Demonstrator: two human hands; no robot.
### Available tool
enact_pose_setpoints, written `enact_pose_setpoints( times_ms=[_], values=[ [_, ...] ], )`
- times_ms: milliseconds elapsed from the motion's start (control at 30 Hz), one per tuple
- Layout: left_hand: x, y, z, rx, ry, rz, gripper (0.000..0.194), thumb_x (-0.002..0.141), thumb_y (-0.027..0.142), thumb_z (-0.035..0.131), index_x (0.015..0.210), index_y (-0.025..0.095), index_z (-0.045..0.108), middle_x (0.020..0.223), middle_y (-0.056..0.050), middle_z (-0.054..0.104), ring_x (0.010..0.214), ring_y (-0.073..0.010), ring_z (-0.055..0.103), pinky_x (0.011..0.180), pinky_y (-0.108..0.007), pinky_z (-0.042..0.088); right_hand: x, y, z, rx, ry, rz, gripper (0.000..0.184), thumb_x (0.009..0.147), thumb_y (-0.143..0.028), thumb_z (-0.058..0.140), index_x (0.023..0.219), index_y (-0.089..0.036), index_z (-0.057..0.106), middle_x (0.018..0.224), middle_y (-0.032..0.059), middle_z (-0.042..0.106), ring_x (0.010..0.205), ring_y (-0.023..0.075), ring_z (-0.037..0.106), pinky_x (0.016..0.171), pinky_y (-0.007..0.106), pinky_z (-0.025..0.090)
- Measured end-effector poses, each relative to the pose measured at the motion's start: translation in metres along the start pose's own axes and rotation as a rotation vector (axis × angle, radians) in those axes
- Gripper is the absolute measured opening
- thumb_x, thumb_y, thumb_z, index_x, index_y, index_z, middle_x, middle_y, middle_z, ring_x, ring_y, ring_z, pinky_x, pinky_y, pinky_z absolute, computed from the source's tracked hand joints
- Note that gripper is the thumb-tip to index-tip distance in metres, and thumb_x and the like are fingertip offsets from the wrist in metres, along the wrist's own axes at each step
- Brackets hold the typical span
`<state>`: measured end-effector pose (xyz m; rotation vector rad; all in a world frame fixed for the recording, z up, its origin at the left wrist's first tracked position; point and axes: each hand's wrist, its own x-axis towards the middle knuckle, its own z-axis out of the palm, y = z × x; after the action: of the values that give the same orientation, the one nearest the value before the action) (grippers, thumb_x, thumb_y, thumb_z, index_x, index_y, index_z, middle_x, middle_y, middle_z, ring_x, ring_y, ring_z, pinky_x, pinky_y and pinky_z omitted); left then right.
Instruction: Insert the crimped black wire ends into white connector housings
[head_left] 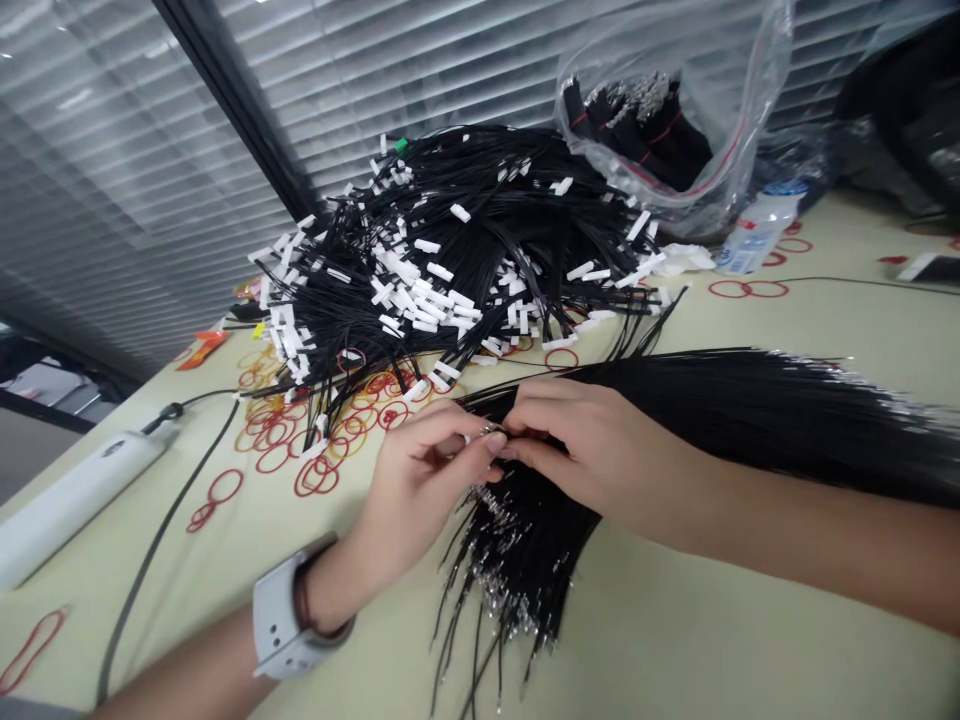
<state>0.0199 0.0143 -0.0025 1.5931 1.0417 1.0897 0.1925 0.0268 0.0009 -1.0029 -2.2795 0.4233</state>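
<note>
My left hand (420,480) and my right hand (592,450) meet at the middle of the table, fingertips pinched together over a thick bundle of thin black wires (750,410) with bare metal terminals at the near end (517,590). Both hands pinch a small part (491,432) at the wire tips; it looks like a small white connector, but it is too small to be sure. A white watch (281,620) sits on my left wrist. Behind the hands lies a big pile of black wires with white connectors (450,260) fitted.
Red rubber bands (315,430) lie scattered on the pale table (675,640). A white power strip (67,500) with a black cable lies at left. A clear plastic bag of wires (660,110) and a water bottle (757,235) stand at the back right, before window blinds.
</note>
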Motion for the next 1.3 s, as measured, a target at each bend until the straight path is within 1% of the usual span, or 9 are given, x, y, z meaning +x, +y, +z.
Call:
enact_pose_setpoints(
  times_ms=[200,333,467,600,700,867,1000,1167,1300],
  values=[
    [0.0,-0.001,-0.002,0.108,-0.008,0.064,0.006,0.078,0.015,0.062,0.076,0.019,0.067,0.074,0.002,0.059,0.058,-0.0083,0.063,0.055,-0.019,0.057,0.0,0.001,-0.003,0.022,0.043,0.02,0.019,0.079,-0.014,0.058,0.06,-0.014,0.057,0.059,-0.0035,0.051,0.058,0.0068,0.045,0.056,0.021,0.032],
    [0.0,0.004,-0.004,0.348,-0.021,0.143,0.007,0.076,0.02,0.065,0.082,0.017,0.068,0.072,-0.001,0.063,0.056,-0.0104,0.061,0.047,-0.019,0.049,0.001,-0.004,-0.011,-0.053,-0.022,0.015,0.018,0.076,-0.009,0.057,0.059,-0.014,0.057,0.059,-0.0034,0.051,0.057,0.007,0.045,0.056,0.022,0.031],
    [-0.001,0.01,-0.006,0.506,-0.057,0.189,0.008,0.081,0.021,0.06,0.078,0.017,0.067,0.069,-0.002,0.062,0.062,-0.0123,0.058,0.05,-0.021,0.046,0.003,-0.009,-0.02,-0.104,-0.12,0.053,0.022,0.079,-0.017,0.055,0.058,-0.014,0.056,0.059,-0.0024,0.052,0.058,0.0083,0.044,0.054,0.024,0.029],
    [-0.001,0.01,-0.006,0.28,-0.08,0.064,0.01,0.083,0.023,0.057,0.078,0.018,0.064,0.075,-0.001,0.058,0.062,-0.0111,0.058,0.055,-0.021,0.053,0.004,-0.012,-0.023,-0.022,-0.138,0.133,0.02,0.081,-0.021,0.055,0.061,-0.016,0.056,0.06,-0.0028,0.053,0.058,0.0084,0.044,0.054,0.024,0.029],
    [-0.001,0.008,-0.004,0.084,-0.032,-0.026,0.009,0.082,0.022,0.058,0.076,0.019,0.063,0.076,0.001,0.054,0.062,-0.0088,0.058,0.06,-0.02,0.057,0.003,-0.011,-0.018,0.241,-0.141,0.297,0.019,0.083,-0.029,0.052,0.071,-0.017,0.061,0.062,-0.0029,0.054,0.057,0.0082,0.044,0.053,0.023,0.03],
    [0.0,0.007,-0.002,0.016,-0.009,-0.054,0.008,0.082,0.022,0.058,0.077,0.019,0.063,0.077,0.002,0.055,0.065,-0.0084,0.059,0.063,-0.019,0.057,0.0,-0.011,-0.007,0.583,-0.094,0.462,0.025,0.084,-0.036,0.05,0.08,-0.015,0.062,0.067,-0.0007,0.056,0.058,0.0083,0.047,0.053,0.022,0.035],
    [0.0,0.008,-0.005,0.05,-0.047,-0.073,0.01,0.082,0.025,0.058,0.079,0.018,0.064,0.075,0.001,0.057,0.064,-0.0095,0.059,0.06,-0.02,0.055,0.001,-0.012,-0.011,0.513,-0.116,0.444,0.023,0.082,-0.032,0.052,0.07,-0.016,0.063,0.057,-0.0034,0.051,0.05,0.0062,0.039,0.046,0.02,0.028],
    [0.004,0.011,-0.013,0.083,-0.129,-0.175,0.028,0.08,0.021,0.061,0.107,0.02,0.061,0.068,0.001,0.061,0.061,-0.0102,0.057,0.054,-0.018,0.048,0.001,-0.009,-0.02,0.415,-0.17,0.467,0.024,0.08,-0.033,0.054,0.066,-0.016,0.063,0.052,-0.0037,0.047,0.047,0.0061,0.037,0.043,0.02,0.027],
    [0.006,0.009,-0.015,-0.098,-0.087,-0.275,0.026,0.076,0.014,0.065,0.102,0.019,0.063,0.083,-0.001,0.068,0.074,-0.0099,0.061,0.065,-0.018,0.048,-0.001,-0.007,-0.019,0.318,-0.155,0.474,0.022,0.079,-0.032,0.054,0.065,-0.017,0.063,0.051,-0.0038,0.047,0.047,0.0063,0.038,0.042,0.021,0.028]
  ],
)
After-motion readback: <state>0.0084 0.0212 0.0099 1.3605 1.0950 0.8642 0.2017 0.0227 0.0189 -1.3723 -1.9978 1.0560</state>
